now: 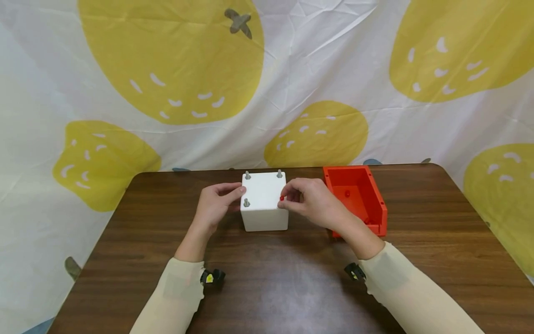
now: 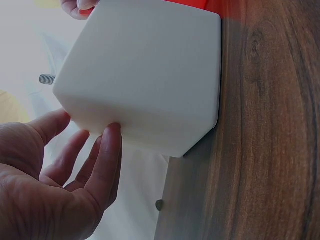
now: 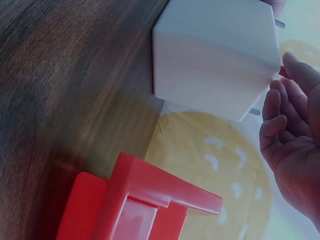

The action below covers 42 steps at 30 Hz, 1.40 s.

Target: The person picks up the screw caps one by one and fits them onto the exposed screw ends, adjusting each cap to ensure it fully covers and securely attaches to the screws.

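A white block (image 1: 263, 191) stands on the table, with threaded metal studs (image 1: 246, 203) rising from three visible corners of its top. My left hand (image 1: 213, 204) rests against its left side, thumb at the top edge and fingertips touching the side face in the left wrist view. Between thumb and fingertips, my right hand (image 1: 312, 200) pinches a small red piece (image 1: 282, 198) at the block's near right corner. Whether a stud sits under that piece is hidden. In the right wrist view, the red piece (image 3: 284, 72) shows only partly beside the thumb.
Right of the block lies an open red bin (image 1: 378, 208), partly behind my right forearm. Small red pieces (image 1: 347, 194) lie inside it. The brown wooden table (image 1: 167, 222) ends at a hanging cloth (image 1: 200, 148) with yellow fruit prints.
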{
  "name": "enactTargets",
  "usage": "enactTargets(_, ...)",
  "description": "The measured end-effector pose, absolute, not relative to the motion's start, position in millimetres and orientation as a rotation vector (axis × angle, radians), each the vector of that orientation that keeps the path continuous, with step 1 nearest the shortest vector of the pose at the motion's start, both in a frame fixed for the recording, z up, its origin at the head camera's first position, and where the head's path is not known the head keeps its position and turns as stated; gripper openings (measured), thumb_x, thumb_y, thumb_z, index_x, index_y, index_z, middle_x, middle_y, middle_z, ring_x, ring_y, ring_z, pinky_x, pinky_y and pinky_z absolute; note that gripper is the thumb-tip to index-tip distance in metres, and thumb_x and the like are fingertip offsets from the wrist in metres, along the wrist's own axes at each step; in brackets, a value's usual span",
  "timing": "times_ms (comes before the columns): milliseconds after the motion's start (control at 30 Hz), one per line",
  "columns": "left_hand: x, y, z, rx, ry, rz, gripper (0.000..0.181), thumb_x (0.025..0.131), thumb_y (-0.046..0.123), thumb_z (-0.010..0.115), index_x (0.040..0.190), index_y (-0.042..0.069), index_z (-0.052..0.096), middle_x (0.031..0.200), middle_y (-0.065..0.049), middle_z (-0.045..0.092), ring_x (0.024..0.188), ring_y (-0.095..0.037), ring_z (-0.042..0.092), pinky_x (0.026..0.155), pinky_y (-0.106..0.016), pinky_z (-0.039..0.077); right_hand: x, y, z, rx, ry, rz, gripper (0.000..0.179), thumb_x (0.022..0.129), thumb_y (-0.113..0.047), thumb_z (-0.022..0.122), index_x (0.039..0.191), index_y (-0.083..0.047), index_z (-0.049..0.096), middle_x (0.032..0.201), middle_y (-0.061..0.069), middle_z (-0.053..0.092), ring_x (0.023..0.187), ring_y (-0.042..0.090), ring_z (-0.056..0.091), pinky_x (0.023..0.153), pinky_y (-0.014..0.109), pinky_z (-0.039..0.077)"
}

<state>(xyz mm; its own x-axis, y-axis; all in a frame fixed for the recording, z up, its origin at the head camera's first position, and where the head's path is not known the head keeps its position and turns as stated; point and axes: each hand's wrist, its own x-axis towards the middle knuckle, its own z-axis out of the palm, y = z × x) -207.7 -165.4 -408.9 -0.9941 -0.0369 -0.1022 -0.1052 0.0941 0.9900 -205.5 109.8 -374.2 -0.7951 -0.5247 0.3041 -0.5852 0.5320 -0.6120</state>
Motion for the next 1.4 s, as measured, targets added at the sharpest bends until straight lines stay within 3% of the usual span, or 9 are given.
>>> enactTargets(833, -209, -165, -411, -0.145, 2.288, 2.077, 0.037, 0.097, 0.022, 0.082, 0.126, 0.000, 0.076, 0.127, -0.017, 0.071, 0.095, -0.022, 0.073, 0.088, -0.048, 0.065, -202, 156, -359, 0.779, -2.720, 1.076, 0.019, 0.095, -0.020, 0.084, 0.112, -0.016, 0.076, 0.090, -0.007, 0.069, 0.083, 0.013, 0.063, 0.071, 0.032, 0.057)
enactTargets(1400, -210, -168, -413, -0.142, 2.283, 2.078, 0.038, 0.097, 0.023, 0.082, 0.126, 0.000, 0.075, 0.126, -0.018, 0.071, 0.091, -0.021, 0.074, 0.089, -0.049, 0.064, -208, 193, -363, 0.607, -2.769, 0.946, 0.019, 0.100, -0.013, 0.076, 0.118, -0.006, 0.074, 0.096, 0.001, 0.072, 0.087, 0.019, 0.065, 0.078, 0.039, 0.059)
